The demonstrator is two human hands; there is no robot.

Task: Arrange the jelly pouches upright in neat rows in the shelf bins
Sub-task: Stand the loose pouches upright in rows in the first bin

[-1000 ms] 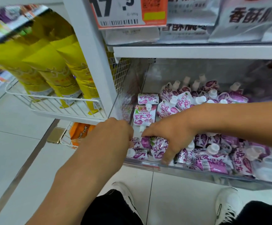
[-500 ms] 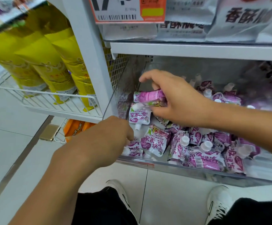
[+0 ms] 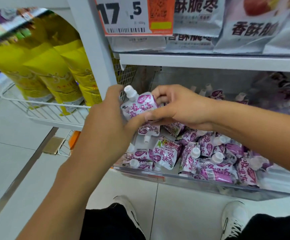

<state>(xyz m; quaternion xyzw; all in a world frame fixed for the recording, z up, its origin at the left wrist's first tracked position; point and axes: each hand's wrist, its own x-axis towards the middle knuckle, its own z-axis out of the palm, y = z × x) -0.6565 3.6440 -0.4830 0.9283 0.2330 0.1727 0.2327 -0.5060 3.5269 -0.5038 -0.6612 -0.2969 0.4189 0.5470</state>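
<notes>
- A jelly pouch (image 3: 139, 108), white with purple print and a white screw cap at its top, is held nearly upright above the clear bin's (image 3: 175, 179) left end.
- The left hand's (image 3: 109, 125) grip closes on its left side; the right hand's (image 3: 177, 108) grip pinches its right edge.
- In the bin, loose pouches (image 3: 201, 156) lie jumbled along the front edge; a few stand at the back.

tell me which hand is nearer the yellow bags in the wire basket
Left. The left hand grips the raised pouch just right of the yellow bags; the right hand grips it farther right.
</notes>
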